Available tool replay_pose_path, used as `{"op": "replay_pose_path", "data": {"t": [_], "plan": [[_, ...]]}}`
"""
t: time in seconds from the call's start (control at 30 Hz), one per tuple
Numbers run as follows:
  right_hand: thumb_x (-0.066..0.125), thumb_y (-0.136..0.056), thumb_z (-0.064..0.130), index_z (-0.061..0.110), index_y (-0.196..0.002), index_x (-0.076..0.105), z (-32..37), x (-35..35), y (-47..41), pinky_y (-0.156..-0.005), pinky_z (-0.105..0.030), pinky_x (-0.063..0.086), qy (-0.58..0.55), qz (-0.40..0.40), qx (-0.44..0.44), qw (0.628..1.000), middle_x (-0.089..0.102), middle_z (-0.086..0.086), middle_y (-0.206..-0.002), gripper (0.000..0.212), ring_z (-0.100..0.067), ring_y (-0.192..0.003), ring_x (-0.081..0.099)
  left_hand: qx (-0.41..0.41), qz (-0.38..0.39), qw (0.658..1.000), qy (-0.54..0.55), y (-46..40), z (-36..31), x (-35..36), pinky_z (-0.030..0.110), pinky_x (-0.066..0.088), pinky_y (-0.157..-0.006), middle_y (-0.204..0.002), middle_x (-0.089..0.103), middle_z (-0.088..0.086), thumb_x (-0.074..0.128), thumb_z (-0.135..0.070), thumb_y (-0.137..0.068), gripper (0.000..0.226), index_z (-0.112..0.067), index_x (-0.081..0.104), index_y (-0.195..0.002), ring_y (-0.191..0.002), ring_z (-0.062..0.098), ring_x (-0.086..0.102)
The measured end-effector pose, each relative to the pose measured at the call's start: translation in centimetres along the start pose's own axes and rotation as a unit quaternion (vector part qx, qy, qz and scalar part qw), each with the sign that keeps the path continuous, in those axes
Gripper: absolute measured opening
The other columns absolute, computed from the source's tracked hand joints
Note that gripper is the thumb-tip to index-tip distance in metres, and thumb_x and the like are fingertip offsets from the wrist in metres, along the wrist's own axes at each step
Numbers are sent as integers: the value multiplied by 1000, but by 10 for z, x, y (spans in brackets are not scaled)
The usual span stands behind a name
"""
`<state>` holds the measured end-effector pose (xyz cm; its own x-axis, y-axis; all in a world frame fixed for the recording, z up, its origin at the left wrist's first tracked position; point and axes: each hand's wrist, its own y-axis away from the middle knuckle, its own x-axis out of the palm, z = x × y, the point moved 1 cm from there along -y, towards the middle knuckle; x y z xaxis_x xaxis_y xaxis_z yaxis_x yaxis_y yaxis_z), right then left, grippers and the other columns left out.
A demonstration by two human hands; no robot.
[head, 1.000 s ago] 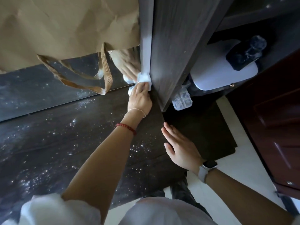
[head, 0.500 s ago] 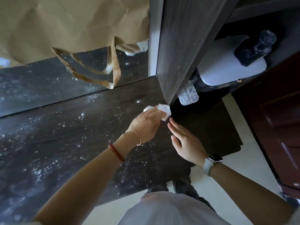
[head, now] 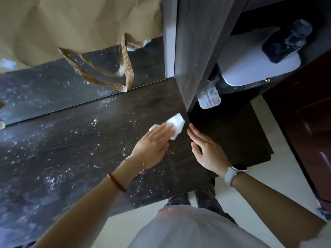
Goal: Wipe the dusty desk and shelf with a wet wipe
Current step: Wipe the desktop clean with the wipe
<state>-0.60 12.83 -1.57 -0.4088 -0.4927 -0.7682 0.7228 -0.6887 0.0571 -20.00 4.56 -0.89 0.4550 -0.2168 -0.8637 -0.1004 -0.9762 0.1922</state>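
Note:
A white wet wipe (head: 176,123) lies flat on the dark wooden desk (head: 75,151), close to the foot of the upright shelf panel (head: 195,51). My left hand (head: 154,145) presses on the wipe with flat, extended fingers covering its near half. My right hand (head: 206,149), wearing a white watch, rests flat on the desk's right edge, fingers apart, holding nothing. White dust specks cover much of the desk to the left and front of my hands.
A brown paper bag (head: 75,27) with looped handles hangs over the mirror (head: 53,83) at the back. Right of the panel sit a clear plastic box (head: 208,99), a white rounded object (head: 258,61) and a dark dusty item (head: 284,42). Red-brown cabinet at right.
My left hand brought the wipe down from the shelf panel's edge onto the desk and now presses it flat. My right hand stayed at the desk's right edge.

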Motion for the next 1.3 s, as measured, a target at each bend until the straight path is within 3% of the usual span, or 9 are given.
{"op": "replay_pose_path", "data": {"t": [0.1, 0.2, 0.43, 0.5, 0.63, 0.77, 0.97, 1.3], "plan": [[41, -88, 24, 19, -135, 43, -2, -1, 0, -89, -34, 50, -3, 14, 6, 1000, 24, 18, -145, 47, -14, -123, 47, -60, -47, 997, 5, -52, 34, -25, 53, 25, -110, -138, 43, 20, 27, -26, -84, 54, -1, 44, -129, -130, 41, 34], [39, -88, 26, 20, -136, 41, -1, 0, 0, -89, -33, 49, 2, 19, 17, 1000, 22, 18, -146, 48, -14, -123, 47, -116, -79, 990, 20, -102, 36, -42, 47, 20, -110, -141, 37, 18, 32, -16, -89, 45, 0, 41, -129, -134, 34, 28], [37, -88, 28, 19, -137, 39, 3, 1, 1, -94, -34, 47, -14, 30, 31, 999, 24, 14, -149, 49, -8, -128, 40, -129, -145, 981, 30, -134, 9, -33, 37, 22, -105, -126, 47, 11, 41, -13, -79, 38, -1, 48, -115, -126, 25, 33], [37, -88, 28, 19, -137, 38, 2, 1, 1, -96, -37, 46, -25, 33, 32, 999, 22, 14, -149, 49, -10, -129, 39, -83, -156, 983, 39, -117, 5, -32, 43, 28, -102, -120, 54, 17, 38, -14, -74, 42, 2, 53, -110, -121, 28, 39], [35, -88, 29, 17, -139, 35, 3, 2, 1, -94, -42, 47, -16, 44, 26, 999, 19, 13, -150, 52, -16, -130, 40, 8, -114, 993, -15, -80, -1, -17, 39, 27, -106, -130, 52, 16, 44, -10, -79, 42, -1, 52, -119, -128, 32, 38], [34, -88, 29, 20, -140, 33, 0, 3, 1, -94, -41, 47, -12, 51, 31, 998, 16, 15, -151, 53, -13, -131, 37, -114, -105, 984, -83, -101, -4, -24, 44, 30, -97, -138, 37, 13, 44, -20, -88, 41, -13, 41, -129, -125, 33, 31], [37, -88, 27, 21, -140, 33, -1, 5, 3, -96, -40, 46, -28, 37, 36, 998, 17, 17, -151, 52, -10, -131, 36, -246, -84, 962, -83, -145, 3, -45, 43, 33, -91, -125, 38, 17, 41, -25, -88, 50, -16, 30, -136, -115, 35, 37], [40, -90, 24, 22, -140, 32, 0, 7, 4, -93, -38, 47, -27, 31, 27, 999, 16, 18, -151, 51, -11, -129, 38, -269, -78, 958, -60, -148, 9, -56, 42, 29, -95, -120, 43, 18, 41, -19, -84, 46, -22, 39, -129, -115, 34, 41]]}}
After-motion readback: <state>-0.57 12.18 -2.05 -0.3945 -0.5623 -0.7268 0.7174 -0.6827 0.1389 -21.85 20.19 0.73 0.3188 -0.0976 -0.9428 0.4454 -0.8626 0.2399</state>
